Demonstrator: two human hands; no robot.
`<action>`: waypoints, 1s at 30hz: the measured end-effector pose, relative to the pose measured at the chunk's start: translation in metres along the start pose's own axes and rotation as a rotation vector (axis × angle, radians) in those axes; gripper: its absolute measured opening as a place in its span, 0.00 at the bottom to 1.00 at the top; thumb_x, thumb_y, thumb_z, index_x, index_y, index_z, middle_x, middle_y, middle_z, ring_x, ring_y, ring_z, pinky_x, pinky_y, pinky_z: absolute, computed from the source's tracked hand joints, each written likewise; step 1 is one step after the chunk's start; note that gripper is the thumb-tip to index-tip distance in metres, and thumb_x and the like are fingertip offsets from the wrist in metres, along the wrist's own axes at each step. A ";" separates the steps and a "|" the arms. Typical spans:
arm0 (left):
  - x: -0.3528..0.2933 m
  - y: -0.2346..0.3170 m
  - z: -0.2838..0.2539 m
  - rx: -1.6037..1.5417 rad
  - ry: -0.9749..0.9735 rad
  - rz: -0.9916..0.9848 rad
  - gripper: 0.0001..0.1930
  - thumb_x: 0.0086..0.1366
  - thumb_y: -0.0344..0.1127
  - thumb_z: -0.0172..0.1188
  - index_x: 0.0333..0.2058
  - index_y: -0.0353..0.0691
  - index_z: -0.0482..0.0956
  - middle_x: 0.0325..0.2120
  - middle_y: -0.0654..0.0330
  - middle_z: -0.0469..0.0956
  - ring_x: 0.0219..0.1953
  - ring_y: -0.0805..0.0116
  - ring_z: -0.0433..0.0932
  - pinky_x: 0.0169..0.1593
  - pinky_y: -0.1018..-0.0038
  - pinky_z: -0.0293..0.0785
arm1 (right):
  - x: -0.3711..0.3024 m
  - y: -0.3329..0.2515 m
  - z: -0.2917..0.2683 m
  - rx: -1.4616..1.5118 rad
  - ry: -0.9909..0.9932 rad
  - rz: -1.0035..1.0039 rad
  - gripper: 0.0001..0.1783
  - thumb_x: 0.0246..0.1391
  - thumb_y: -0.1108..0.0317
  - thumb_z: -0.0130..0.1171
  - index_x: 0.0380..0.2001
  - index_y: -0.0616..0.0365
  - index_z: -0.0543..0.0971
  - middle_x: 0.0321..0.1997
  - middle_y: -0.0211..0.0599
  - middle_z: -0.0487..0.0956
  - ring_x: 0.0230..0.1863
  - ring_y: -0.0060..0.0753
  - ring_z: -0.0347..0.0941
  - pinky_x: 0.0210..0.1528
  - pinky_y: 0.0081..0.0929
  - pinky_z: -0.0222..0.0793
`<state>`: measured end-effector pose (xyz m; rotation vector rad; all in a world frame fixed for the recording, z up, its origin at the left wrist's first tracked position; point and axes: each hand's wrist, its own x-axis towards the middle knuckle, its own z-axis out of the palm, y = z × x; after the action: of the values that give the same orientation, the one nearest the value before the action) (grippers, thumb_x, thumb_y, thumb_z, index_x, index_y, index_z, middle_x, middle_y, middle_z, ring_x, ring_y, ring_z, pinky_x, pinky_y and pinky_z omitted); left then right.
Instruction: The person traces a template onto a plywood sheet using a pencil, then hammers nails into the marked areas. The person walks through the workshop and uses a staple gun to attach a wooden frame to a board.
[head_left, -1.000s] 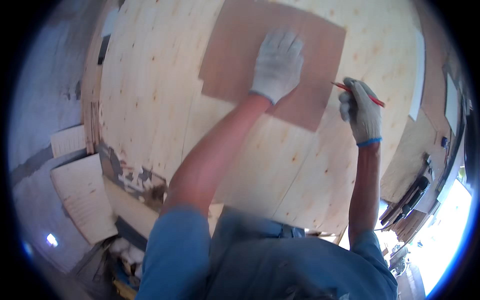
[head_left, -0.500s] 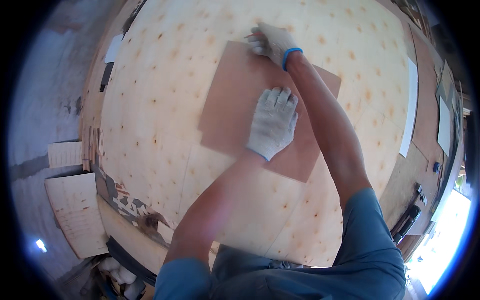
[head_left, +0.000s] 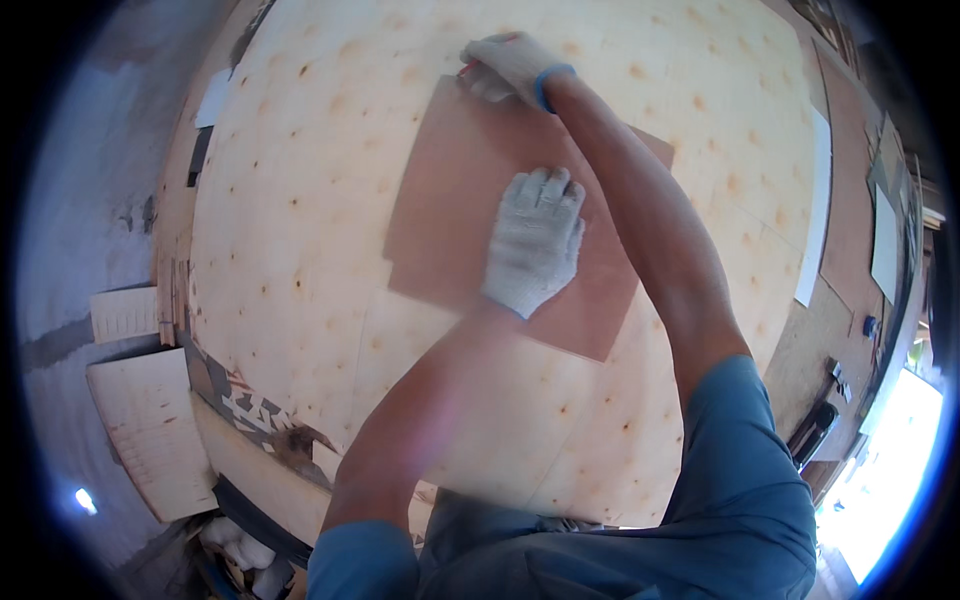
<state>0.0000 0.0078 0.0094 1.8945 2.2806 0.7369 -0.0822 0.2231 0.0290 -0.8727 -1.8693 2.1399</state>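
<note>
We have a thin brown panel (head_left: 440,200) lying flat near the middle of the pale worktop (head_left: 290,200), askew to its near edge. As far as we can judge, the laying-down is done and the work at the panel's far left corner is under way; we can make out no drawn line there, and how much is left we cannot tell. Our left hand (head_left: 535,245) rests palm down on the panel, open and grasping nothing, its fingers close together. Our right hand (head_left: 515,65) reaches across to that far left corner, fingers closed around a slim red tool (head_left: 465,70), probably a pencil; whether its tip touches, we cannot see. The panel looks smooth and matt, straight-sided except for a small step in its left edge, so it may be two stacked sheets. The worktop is plywood, dotted with brown knots and crossed by faint seams. A narrow white strip (head_left: 816,210) lies along its right edge, and jagged pale scraps (head_left: 245,408) gather by its near left corner.
</note>
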 end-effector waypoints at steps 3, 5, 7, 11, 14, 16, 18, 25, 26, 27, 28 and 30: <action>-0.004 -0.007 0.013 0.027 0.066 0.075 0.19 0.65 0.38 0.58 0.53 0.36 0.75 0.56 0.47 0.73 0.61 0.45 0.68 0.68 0.50 0.60 | -0.031 0.003 -0.044 -0.077 0.069 0.089 0.18 0.61 0.55 0.61 0.35 0.62 0.85 0.29 0.35 0.84 0.25 0.24 0.77 0.29 0.22 0.74; -0.006 -0.010 0.014 0.069 0.129 0.111 0.19 0.65 0.38 0.58 0.53 0.37 0.75 0.56 0.48 0.73 0.61 0.46 0.68 0.68 0.49 0.60 | -0.058 0.014 -0.082 -0.134 0.069 0.158 0.18 0.61 0.55 0.61 0.35 0.62 0.85 0.29 0.35 0.84 0.25 0.24 0.77 0.29 0.22 0.74; -0.005 -0.007 0.014 0.041 0.115 0.097 0.19 0.65 0.37 0.59 0.54 0.40 0.74 0.57 0.49 0.72 0.62 0.46 0.67 0.69 0.50 0.58 | -0.099 0.022 -0.125 -0.081 0.049 0.157 0.19 0.62 0.55 0.61 0.38 0.63 0.85 0.30 0.35 0.83 0.25 0.24 0.77 0.29 0.24 0.73; 0.001 0.003 0.001 0.030 0.004 0.055 0.20 0.65 0.36 0.59 0.55 0.40 0.73 0.58 0.49 0.71 0.63 0.46 0.66 0.69 0.50 0.58 | -0.166 0.033 -0.175 -0.026 0.213 0.139 0.18 0.64 0.56 0.59 0.42 0.62 0.84 0.31 0.34 0.82 0.26 0.23 0.77 0.28 0.24 0.72; 0.000 0.003 -0.001 0.059 0.009 0.080 0.20 0.65 0.36 0.59 0.56 0.39 0.72 0.59 0.49 0.70 0.63 0.46 0.66 0.69 0.50 0.58 | -0.193 0.042 -0.199 -0.022 0.271 0.163 0.18 0.66 0.56 0.58 0.44 0.62 0.83 0.33 0.34 0.83 0.27 0.22 0.77 0.30 0.23 0.73; 0.002 0.006 -0.001 0.070 -0.018 0.075 0.20 0.66 0.36 0.59 0.55 0.39 0.73 0.59 0.49 0.71 0.63 0.46 0.66 0.69 0.50 0.58 | -0.200 0.046 -0.202 0.019 0.274 0.135 0.19 0.66 0.55 0.58 0.44 0.62 0.83 0.33 0.34 0.83 0.27 0.23 0.77 0.30 0.23 0.74; 0.002 0.006 0.001 0.088 0.013 0.091 0.20 0.66 0.36 0.59 0.55 0.38 0.73 0.58 0.48 0.71 0.63 0.45 0.66 0.68 0.50 0.59 | -0.203 0.046 -0.199 0.030 0.284 0.117 0.19 0.67 0.55 0.58 0.44 0.62 0.83 0.34 0.34 0.83 0.27 0.22 0.77 0.31 0.24 0.75; -0.002 0.000 0.006 0.100 0.078 0.141 0.20 0.66 0.36 0.58 0.55 0.35 0.72 0.57 0.47 0.71 0.61 0.45 0.67 0.67 0.50 0.60 | -0.211 0.046 -0.191 0.057 0.385 0.129 0.18 0.66 0.55 0.58 0.43 0.61 0.83 0.32 0.33 0.82 0.27 0.23 0.76 0.31 0.23 0.74; -0.001 0.000 0.005 0.083 0.062 0.140 0.20 0.66 0.36 0.58 0.55 0.35 0.72 0.57 0.47 0.71 0.61 0.45 0.67 0.68 0.50 0.59 | -0.214 0.043 -0.189 0.047 0.406 0.142 0.18 0.66 0.55 0.58 0.43 0.61 0.83 0.31 0.32 0.82 0.27 0.23 0.76 0.31 0.23 0.74; 0.001 0.003 -0.002 0.073 -0.020 0.111 0.20 0.66 0.36 0.58 0.55 0.35 0.72 0.58 0.47 0.71 0.62 0.45 0.67 0.68 0.51 0.59 | -0.217 0.039 -0.185 -0.006 0.433 0.172 0.17 0.65 0.55 0.59 0.42 0.61 0.83 0.30 0.32 0.81 0.27 0.23 0.76 0.30 0.23 0.74; 0.005 0.007 -0.012 0.067 -0.104 0.084 0.21 0.67 0.36 0.57 0.55 0.35 0.73 0.58 0.47 0.71 0.62 0.45 0.67 0.69 0.51 0.58 | -0.217 0.036 -0.180 -0.057 0.459 0.199 0.17 0.65 0.56 0.59 0.41 0.60 0.83 0.29 0.33 0.81 0.26 0.23 0.76 0.30 0.23 0.73; 0.003 0.005 -0.016 0.078 -0.160 0.060 0.21 0.67 0.38 0.56 0.56 0.35 0.72 0.59 0.47 0.71 0.64 0.46 0.66 0.70 0.51 0.57 | -0.216 0.023 -0.154 -0.089 0.505 0.189 0.16 0.64 0.56 0.60 0.39 0.60 0.83 0.28 0.33 0.81 0.25 0.22 0.76 0.28 0.23 0.72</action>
<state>-0.0021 0.0064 0.0263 1.9850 2.1945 0.4896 0.1802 0.2443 0.0681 -1.4955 -1.6781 1.7104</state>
